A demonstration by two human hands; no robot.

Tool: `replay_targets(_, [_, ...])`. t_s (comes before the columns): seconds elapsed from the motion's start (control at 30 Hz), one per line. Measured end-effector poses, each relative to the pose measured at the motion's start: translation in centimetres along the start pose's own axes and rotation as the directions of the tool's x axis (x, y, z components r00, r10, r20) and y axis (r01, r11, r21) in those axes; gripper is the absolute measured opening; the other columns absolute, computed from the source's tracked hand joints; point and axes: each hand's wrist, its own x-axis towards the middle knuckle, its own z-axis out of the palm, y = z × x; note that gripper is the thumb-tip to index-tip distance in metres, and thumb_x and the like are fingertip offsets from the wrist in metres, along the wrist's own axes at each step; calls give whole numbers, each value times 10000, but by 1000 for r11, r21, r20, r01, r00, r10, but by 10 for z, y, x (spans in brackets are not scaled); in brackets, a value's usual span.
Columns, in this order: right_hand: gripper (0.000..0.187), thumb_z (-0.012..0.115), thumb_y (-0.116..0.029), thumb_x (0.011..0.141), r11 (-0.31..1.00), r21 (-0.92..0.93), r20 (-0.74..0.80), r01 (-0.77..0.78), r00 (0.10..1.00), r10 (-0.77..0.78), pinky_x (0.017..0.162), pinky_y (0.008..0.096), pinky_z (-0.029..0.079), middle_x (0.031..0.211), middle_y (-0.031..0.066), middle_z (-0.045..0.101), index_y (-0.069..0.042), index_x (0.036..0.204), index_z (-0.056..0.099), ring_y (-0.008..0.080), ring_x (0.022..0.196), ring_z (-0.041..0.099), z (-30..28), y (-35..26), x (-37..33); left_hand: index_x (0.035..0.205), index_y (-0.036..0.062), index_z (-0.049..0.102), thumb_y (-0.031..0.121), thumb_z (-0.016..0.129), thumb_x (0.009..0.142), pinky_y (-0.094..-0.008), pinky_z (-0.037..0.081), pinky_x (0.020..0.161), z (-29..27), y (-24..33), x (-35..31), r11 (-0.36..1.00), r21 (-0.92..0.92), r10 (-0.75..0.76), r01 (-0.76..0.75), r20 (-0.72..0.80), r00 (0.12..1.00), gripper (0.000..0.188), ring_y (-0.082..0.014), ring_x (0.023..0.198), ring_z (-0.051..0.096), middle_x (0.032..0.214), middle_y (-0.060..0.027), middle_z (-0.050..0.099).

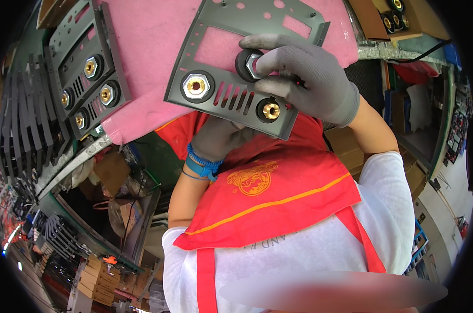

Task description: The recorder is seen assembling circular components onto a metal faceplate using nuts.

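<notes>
A grey metal panel with slots and cutouts is tilted in front of me. My left hand, in a grey glove, holds it from beneath at the near edge, its fingers mostly hidden. A silver hex nut on a brass fitting, ringed in black, sits at the panel's left. At its right a brass threaded fitting stands up through a black ring, with no nut around it. Above the panel my gloved right hand is closed, its fingers pinching a hex nut with a black washer.
Pink sheeting covers the bench. On the left lie similar panels with fittings, beside a row of upright dark metal plates. A cardboard box at the far right holds more fittings. Below the bench are cluttered shelves.
</notes>
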Motion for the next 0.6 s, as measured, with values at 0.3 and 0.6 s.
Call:
replay_targets(0.3, [196, 719, -47, 810, 971, 228, 60, -75, 996, 63, 842, 345, 523, 1165, 135, 631, -38, 945, 578, 241, 967, 631, -7, 0, 4, 1315, -3, 489, 294, 653, 922, -372, 472, 959, 16, 34, -2, 663, -748, -84, 19, -49, 995, 519, -210, 1117, 574, 1222, -95, 588])
replay_targets(0.6, [320, 733, -265, 758, 969, -131, 417, 208, 898, -137, 966, 477, 450, 1179, 88, 642, -91, 1011, 642, 328, 1108, 578, -37, -23, 10, 1288, -5, 500, 426, 421, 1003, -352, 502, 874, 21, 95, 19, 692, -718, -203, 70, -101, 974, 523, -192, 1044, 600, 1169, -106, 607])
